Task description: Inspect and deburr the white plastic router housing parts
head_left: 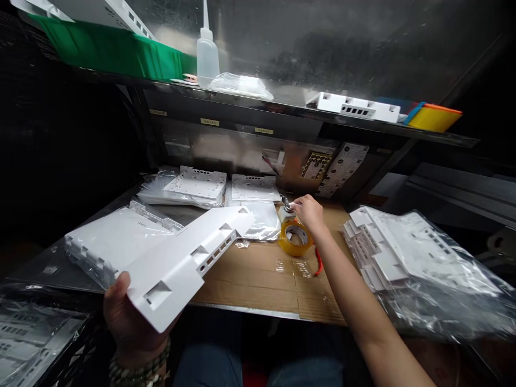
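Note:
My left hand (131, 322) grips the near end of a white plastic housing cover (177, 258), thumb on top. The cover is tilted, with slots and square recesses along its edge. My right hand (309, 212) reaches forward with its fingers pinched together at the metal top of a small bottle (287, 212). Something whitish shows at the fingertips, too small to name. Just in front of the bottle stands a roll of yellow tape (295, 238). A red-handled tool (318, 262) lies partly hidden beside my right forearm.
Bagged white covers (116, 236) lie at left, and more stacked covers in plastic (403, 247) at right. Cardboard (258, 279) covers the bench. The overhead shelf (290, 107) carries a green bin (108, 51), a squeeze bottle (207, 56) and a yellow box (435, 118).

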A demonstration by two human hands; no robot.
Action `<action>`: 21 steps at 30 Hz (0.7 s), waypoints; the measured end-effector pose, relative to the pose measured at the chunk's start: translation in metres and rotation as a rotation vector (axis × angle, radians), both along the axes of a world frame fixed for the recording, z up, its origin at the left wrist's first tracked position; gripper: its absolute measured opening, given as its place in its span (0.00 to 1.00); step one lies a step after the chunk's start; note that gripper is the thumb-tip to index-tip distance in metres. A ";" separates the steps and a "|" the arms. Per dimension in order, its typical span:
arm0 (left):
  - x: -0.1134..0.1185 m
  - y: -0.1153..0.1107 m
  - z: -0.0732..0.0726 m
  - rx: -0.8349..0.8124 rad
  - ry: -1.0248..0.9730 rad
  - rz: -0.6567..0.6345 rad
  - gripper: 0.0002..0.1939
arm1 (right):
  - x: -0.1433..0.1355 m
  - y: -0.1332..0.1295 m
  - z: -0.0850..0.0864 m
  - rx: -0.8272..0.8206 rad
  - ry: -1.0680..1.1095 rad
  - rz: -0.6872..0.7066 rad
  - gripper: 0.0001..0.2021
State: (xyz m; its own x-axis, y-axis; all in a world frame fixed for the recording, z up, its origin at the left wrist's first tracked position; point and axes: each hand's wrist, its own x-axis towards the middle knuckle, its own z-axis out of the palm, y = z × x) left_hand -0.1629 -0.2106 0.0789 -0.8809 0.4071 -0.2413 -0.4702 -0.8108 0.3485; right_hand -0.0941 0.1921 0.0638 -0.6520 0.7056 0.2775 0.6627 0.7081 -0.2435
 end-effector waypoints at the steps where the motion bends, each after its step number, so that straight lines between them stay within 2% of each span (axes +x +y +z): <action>1: 0.002 0.005 0.003 -0.033 0.024 0.027 0.25 | -0.004 0.001 0.002 -0.005 -0.006 0.004 0.12; 3: 0.003 0.012 0.005 -0.071 0.051 0.032 0.27 | -0.011 0.003 0.004 -0.018 -0.017 0.011 0.10; 6: 0.000 0.019 0.001 -0.057 -0.003 -0.082 0.28 | -0.013 0.003 0.005 -0.043 -0.006 0.022 0.08; 9: -0.002 0.026 -0.004 -0.043 -0.110 -0.170 0.25 | -0.007 -0.001 0.007 -0.058 0.068 0.026 0.09; 11: 0.001 0.033 -0.002 -0.050 -0.172 -0.170 0.24 | 0.002 -0.014 0.009 -0.056 0.162 0.013 0.12; 13: 0.007 0.042 0.001 -0.067 -0.209 -0.140 0.23 | 0.017 -0.041 0.011 -0.058 0.264 0.016 0.17; 15: 0.015 0.050 0.006 -0.081 -0.211 -0.107 0.22 | 0.034 -0.084 0.011 -0.096 0.393 0.102 0.17; 18: 0.026 0.061 0.010 -0.104 -0.180 -0.064 0.22 | 0.056 -0.162 0.011 -0.248 0.787 0.451 0.08; 21: 0.038 0.070 0.013 -0.145 -0.157 -0.013 0.22 | 0.064 -0.219 0.010 -0.265 0.868 0.550 0.06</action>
State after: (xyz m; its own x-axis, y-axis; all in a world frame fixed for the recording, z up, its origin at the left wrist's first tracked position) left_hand -0.1251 -0.1406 0.0924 -0.8230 0.3690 -0.4318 -0.5377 -0.7514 0.3825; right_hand -0.0304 -0.0272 0.0736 -0.5521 0.4799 0.6818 -0.2078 0.7128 -0.6699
